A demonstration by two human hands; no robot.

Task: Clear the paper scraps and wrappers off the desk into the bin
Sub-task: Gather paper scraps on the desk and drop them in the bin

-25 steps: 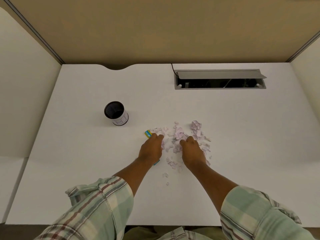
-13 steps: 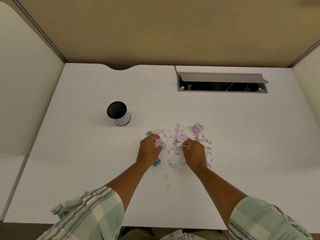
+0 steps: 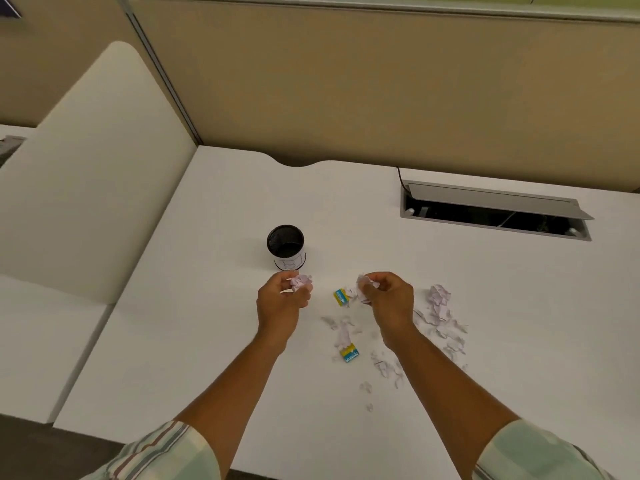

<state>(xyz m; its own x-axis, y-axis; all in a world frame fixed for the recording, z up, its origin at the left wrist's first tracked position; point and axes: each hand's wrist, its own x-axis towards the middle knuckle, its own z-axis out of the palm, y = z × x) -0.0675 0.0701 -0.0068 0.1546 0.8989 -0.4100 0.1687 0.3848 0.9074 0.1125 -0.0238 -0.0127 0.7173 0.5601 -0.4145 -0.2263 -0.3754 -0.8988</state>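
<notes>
Bottom of frame: two bare forearms reach up from rolled plaid sleeves (image 3: 156, 452) over the white surface (image 3: 180, 341).

Lower centre right: small torn pale-lilac paper scraps (image 3: 384, 367) lie strewn flat and apart from one another. Among them sits a small yellow-and-blue wrapper (image 3: 349, 355), partly under a longer strip. These look feather-light and limp; likely to slide or flutter if swept fast. Best pinched from above with fingertips, or raked together into a heap first, then scooped.

Centre: left hand (image 3: 282, 301) hovers above the surface, its grip closed on a crumpled lilac paper wad (image 3: 300, 281) that pokes out past the fingers. Right hand (image 3: 388, 296) likewise, its grip curled tight round a second crumpled wad of scraps (image 3: 363, 284). Soft stuff, compresses easily, no breakage risk; loose bits could drop from either fist.

Just between the hands: second yellow-and-blue wrapper (image 3: 340, 297) on the surface. Slicker than the paper, probably; take it by an edge.

Centre right: larger crumpled lilac strip pile (image 3: 439, 297).

Beyond the left hand, near it: small black mesh cylindrical bin with a white label (image 3: 286, 249), upright, mouth open. Narrow opening, so drop wads from directly above.

Upper right: open grey cable hatch (image 3: 491, 209).
</notes>
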